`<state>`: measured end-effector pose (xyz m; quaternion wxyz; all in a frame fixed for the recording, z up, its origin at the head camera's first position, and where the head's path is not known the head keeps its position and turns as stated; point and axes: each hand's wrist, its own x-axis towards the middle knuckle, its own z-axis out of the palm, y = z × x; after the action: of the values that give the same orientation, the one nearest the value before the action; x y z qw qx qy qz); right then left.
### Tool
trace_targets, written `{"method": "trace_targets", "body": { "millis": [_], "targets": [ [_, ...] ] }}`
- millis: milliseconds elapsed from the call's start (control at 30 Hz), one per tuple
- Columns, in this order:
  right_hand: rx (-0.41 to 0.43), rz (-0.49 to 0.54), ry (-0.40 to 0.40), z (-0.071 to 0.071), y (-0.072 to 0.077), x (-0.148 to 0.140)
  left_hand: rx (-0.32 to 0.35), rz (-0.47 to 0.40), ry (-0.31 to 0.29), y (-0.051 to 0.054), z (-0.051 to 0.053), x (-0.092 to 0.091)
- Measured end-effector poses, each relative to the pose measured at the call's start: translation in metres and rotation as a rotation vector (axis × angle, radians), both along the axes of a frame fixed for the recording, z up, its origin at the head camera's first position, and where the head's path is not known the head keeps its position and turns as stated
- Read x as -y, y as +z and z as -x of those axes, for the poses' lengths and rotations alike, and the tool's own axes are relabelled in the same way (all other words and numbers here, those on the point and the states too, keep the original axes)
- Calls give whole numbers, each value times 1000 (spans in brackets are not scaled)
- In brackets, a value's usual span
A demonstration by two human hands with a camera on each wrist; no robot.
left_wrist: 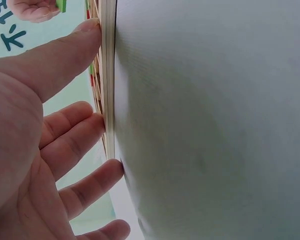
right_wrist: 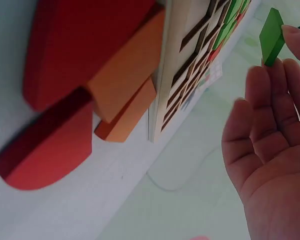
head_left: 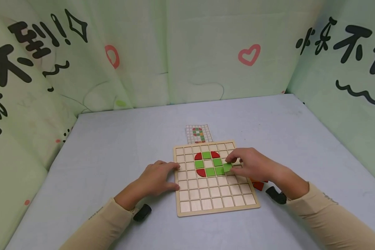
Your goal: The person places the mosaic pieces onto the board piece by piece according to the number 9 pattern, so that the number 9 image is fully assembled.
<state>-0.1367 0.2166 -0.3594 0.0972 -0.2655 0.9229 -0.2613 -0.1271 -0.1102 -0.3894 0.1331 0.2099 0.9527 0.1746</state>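
Note:
A square wooden grid board (head_left: 218, 211) lies on the table, with several green square tiles (head_left: 210, 172) and three red rounded-corner tiles (head_left: 201, 172) set in its upper cells. Between thumb and fingertips, my right hand (head_left: 253, 163) pinches another green tile (right_wrist: 272, 37), raised above the board just right of the lower green tiles. My left hand (head_left: 157, 178) rests at the board's left edge; its thumb (left_wrist: 70, 57) touches the rim and its fingers are spread. Past the board's far edge lies a card (head_left: 190, 133) printted with a small coloured grid pattern.
Loose red (right_wrist: 50, 145) and orange pieces (right_wrist: 127, 112) lie beside the board's right edge, partly hidden by my right hand in the head view. Printed curtains (head_left: 187, 52) enclose the table (head_left: 128, 139) at the back and sides.

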Motion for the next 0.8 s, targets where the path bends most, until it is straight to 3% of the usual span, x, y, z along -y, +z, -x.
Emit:
{"method": "trace_targets", "body": {
  "millis": [267, 800],
  "targets": [
    [9, 28, 44, 1, -5, 6, -1, -1, -3, 0, 0, 0],
    [102, 13, 55, -3, -9, 10, 5, 5, 2, 0, 0, 0]
  ]
}}
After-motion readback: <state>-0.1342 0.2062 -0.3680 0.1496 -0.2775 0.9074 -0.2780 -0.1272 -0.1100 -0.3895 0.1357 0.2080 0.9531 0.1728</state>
